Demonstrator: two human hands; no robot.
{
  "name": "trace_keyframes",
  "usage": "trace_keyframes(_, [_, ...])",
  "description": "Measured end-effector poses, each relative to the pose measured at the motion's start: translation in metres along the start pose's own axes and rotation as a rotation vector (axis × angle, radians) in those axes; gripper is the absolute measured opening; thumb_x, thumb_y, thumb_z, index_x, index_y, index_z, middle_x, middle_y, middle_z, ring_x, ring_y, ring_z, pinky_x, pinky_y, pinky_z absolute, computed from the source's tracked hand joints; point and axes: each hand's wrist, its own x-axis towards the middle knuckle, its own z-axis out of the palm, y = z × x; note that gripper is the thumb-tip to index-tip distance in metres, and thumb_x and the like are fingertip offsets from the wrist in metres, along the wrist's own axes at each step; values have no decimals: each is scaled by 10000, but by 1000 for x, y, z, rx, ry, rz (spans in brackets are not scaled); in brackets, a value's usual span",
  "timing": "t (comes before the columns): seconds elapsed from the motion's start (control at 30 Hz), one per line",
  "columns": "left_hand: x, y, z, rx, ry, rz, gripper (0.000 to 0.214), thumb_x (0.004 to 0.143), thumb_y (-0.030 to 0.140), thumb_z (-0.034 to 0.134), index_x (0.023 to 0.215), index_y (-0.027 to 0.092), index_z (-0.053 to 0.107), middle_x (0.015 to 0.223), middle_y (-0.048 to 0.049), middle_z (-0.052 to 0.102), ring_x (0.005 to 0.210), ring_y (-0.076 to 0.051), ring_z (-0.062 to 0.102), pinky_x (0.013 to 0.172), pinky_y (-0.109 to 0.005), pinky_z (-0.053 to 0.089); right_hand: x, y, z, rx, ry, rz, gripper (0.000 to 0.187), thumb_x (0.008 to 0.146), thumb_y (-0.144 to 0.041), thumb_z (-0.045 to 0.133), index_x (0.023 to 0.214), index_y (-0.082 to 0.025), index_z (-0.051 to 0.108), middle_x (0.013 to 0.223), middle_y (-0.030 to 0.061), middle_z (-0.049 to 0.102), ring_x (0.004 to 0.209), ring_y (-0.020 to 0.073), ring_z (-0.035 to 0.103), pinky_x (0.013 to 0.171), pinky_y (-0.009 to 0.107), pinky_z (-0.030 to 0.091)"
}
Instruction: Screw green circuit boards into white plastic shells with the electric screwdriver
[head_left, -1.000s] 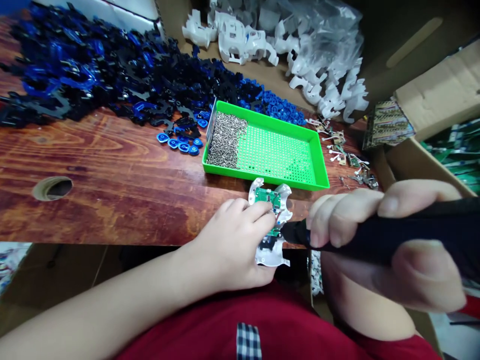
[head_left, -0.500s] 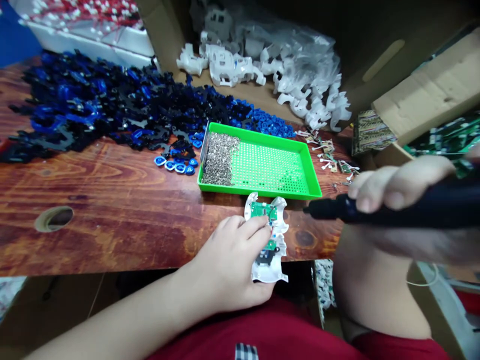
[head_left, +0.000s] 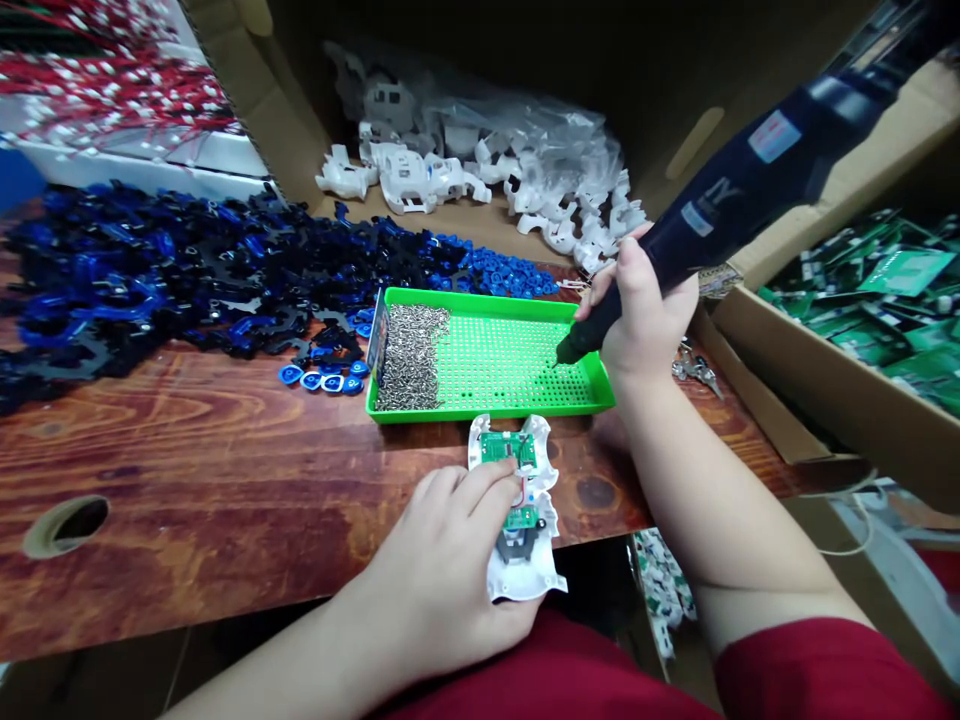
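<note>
Two green boards [head_left: 491, 447] | white shell [head_left: 525, 582], wavy-edged | left hand [head_left: 457, 555] gripping

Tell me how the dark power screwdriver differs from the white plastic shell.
The dark power screwdriver is long and slim; the white plastic shell is curved and holds green circuit boards. The screwdriver slants tip down over the green perforated tray; the shell lies inner side up. Both are held, by the right hand and left hand respectively.
</note>
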Motion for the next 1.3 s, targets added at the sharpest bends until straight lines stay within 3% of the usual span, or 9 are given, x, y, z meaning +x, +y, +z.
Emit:
trace_keyframes(0.6, [5, 3, -2, 20, -19, 3, 479, 697, 341, 601, 1135, 185, 483, 1228, -83, 524, 1089, -248, 468, 910, -395, 346, -2, 0, -1, -17, -9, -34, 148, 809, -359, 551, 832, -256, 446, 513, -76, 421, 375, 107, 443, 379, 255, 366])
trace_keyframes(0.7, [5, 3, -2, 21, -24, -7, 475, 699, 365, 599, 1124, 181, 489, 1228, -85, 525, 1076, -256, 470, 915, -401, 336, 0, -18, -1, -50, 49, -35, 119, 810, -307, 535, 830, -252, 430, 515, -74, 411, 381, 101, 442, 371, 257, 388])
trace_keyframes(0.8, [5, 4, -2, 20, -38, -21, 471, 698, 396, 598, 1104, 174, 505, 1236, -86, 519, 1074, -265, 464, 912, -402, 334, -9, -55, -2, 26, 129, -93, 79, 783, -212, 514, 792, -232, 438, 481, -76, 400, 357, 94, 421, 344, 254, 387])
trace_keyframes(0.87, [5, 5, -3, 18, -48, -24, 470, 698, 400, 602, 1096, 169, 510, 1234, -85, 519, 1074, -267, 461, 914, -401, 332, -22, -84, -4, 124, 28, -78, 46, 797, -221, 491, 763, -216, 459, 444, -69, 411, 336, 111, 424, 308, 269, 363])
trace_keyframes(1.0, [6, 7, -6, 8, -74, -57, 461, 697, 419, 602, 1080, 176, 516, 1230, -83, 521, 1053, -279, 469, 900, -412, 340, -56, -128, -12, 277, -554, 89, 273, 876, -470, 400, 808, -227, 505, 578, -6, 534, 447, 155, 557, 388, 343, 493])
trace_keyframes(1.07, [7, 8, -7, 4, -87, -78, 432, 695, 420, 602, 1052, 189, 528, 1221, -77, 525, 1029, -282, 478, 894, -421, 343, -69, -135, -14, 194, -707, 168, 285, 862, -515, 402, 866, -248, 501, 640, 4, 547, 528, 155, 588, 491, 360, 541])
trace_keyframes(1.13, [8, 9, -8, -1, -91, -94, 418, 689, 419, 605, 1033, 193, 534, 1195, -77, 534, 1010, -285, 483, 888, -425, 348, -80, -135, -12, 64, -702, 200, 261, 876, -507, 379, 917, -269, 477, 633, -6, 525, 543, 140, 578, 543, 346, 545])
trace_keyframes(1.3, [8, 10, -6, -13, -92, -107, 436, 685, 421, 608, 1052, 198, 528, 1185, -70, 537, 1003, -292, 492, 879, -426, 360, -93, -119, 1, -115, -589, 69, 249, 916, -461, 278, 923, -272, 439, 590, -9, 471, 498, 129, 534, 505, 308, 505])
